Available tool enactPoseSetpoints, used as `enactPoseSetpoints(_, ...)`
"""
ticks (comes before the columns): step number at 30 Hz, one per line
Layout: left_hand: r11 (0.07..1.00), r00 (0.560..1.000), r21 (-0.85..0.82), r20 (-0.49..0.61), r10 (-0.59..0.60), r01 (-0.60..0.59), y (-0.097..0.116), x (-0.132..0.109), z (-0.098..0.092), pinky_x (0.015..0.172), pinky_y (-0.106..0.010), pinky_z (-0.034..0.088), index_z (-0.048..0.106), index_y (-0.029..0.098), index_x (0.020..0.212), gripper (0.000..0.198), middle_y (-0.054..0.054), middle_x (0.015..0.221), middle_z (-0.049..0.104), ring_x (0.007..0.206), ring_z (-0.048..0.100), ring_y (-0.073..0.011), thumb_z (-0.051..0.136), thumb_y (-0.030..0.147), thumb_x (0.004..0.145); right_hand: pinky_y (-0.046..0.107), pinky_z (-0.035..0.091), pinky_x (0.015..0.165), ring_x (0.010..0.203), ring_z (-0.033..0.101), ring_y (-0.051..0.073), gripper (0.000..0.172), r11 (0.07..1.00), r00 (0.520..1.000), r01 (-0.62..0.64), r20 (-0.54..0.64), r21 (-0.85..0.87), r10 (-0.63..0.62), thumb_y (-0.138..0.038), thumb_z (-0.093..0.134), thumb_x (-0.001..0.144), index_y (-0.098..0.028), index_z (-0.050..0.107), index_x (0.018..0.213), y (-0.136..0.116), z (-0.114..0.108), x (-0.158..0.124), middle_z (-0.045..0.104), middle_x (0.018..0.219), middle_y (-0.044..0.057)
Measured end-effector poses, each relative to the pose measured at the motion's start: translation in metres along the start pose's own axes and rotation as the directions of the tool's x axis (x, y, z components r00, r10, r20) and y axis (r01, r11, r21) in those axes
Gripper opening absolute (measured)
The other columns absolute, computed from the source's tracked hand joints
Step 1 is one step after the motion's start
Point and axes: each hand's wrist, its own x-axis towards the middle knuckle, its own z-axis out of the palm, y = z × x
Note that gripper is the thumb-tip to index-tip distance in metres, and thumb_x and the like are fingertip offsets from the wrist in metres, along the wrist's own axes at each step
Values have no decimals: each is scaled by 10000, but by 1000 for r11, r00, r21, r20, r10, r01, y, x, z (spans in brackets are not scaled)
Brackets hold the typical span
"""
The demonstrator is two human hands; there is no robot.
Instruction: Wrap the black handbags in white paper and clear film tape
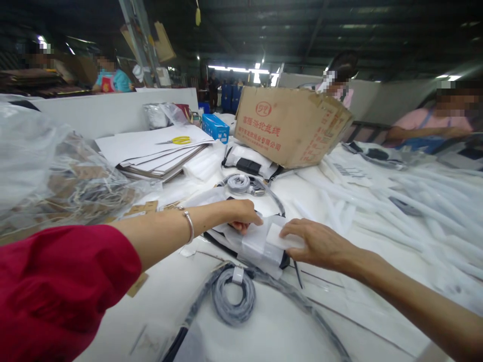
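In the middle of the table lies a dark bag-like piece point(286, 260) wrapped in a thin white sheet point(260, 246). My left hand point(243, 213) reaches over its far left side, fingers curled against the sheet and one finger stretched to the right; what lies under the palm is hidden. From the right, my right hand point(311, 241) grips a small white rectangular pad point(276, 235) between thumb and fingers, against the top of the wrapped piece. Nearer to me is a wrapped grey coiled strap point(234, 301), held by a white band, with a long plastic-covered handle curving around it.
Behind are another coiled strap point(238, 183) and a large cardboard box point(279, 125). Yellow-handled snips point(180, 140) lie on stacked white boards point(151, 146) at left. Clear plastic bags point(49, 171) fill the left side, white strips point(377, 216) the right. Co-workers sit beyond.
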Motion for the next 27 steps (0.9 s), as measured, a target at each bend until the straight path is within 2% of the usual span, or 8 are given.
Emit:
enactPoseSetpoints(2,997,996,-33,49,-71,73,-3,1,6,409,-239,325,529,174,503,345,-26,393,520,365,415,-118,681,394,722,402,465,953,1078,623,283,420,998,999,37,7,52,-37,-256,638,735,-323,714,1142,7,1,1,674,1208,46)
enactPoseSetpoints(4,989,990,-90,99,-105,114,-6,1,12,396,-223,283,506,172,506,374,-9,391,495,348,358,-90,671,398,755,405,459,969,1092,624,285,405,993,998,64,13,96,-66,-271,649,735,-337,731,1126,10,1,3,675,1222,37)
enactPoseSetpoints(9,970,987,-221,144,-70,101,-16,-1,17,387,-206,235,507,177,539,367,38,369,424,351,320,-74,740,402,710,356,489,894,961,670,274,346,991,992,89,79,99,-97,-174,658,644,-325,792,925,3,-11,12,755,1007,23)
enactPoseSetpoints(12,921,981,-381,192,-6,80,-25,0,14,390,-181,240,541,173,585,381,49,391,435,370,344,-62,786,457,652,332,499,868,932,684,261,331,993,990,70,118,97,-81,-188,635,663,-312,793,927,-3,-15,18,762,995,18)
enactPoseSetpoints(16,842,967,-535,245,74,71,-37,4,10,390,-161,274,589,166,639,417,43,416,490,381,391,-57,860,465,534,338,499,863,967,675,276,274,987,996,43,65,157,-53,-274,659,703,-287,783,947,-7,-9,26,754,1027,31)
enactPoseSetpoints(22,762,967,-648,204,153,16,-48,6,10,376,-152,286,635,154,708,340,47,479,517,417,434,-58,833,392,567,334,495,807,868,667,258,283,972,999,-16,-27,236,23,-372,724,677,-269,702,940,-8,0,30,741,946,25)
enactPoseSetpoints(25,749,941,-659,213,263,-61,-53,5,11,380,-141,303,655,153,758,240,32,599,566,502,504,-64,769,302,609,346,474,874,986,646,267,225,960,998,-6,-53,281,22,-332,721,665,-247,629,852,-4,7,24,713,1104,36)
enactPoseSetpoints(27,774,919,-620,217,329,-130,-56,4,12,391,-136,328,669,160,820,216,30,684,590,541,522,-62,710,227,619,351,459,909,1043,628,263,207,945,996,-12,-75,327,39,-309,704,675,-239,577,822,-2,14,20,678,1201,45)
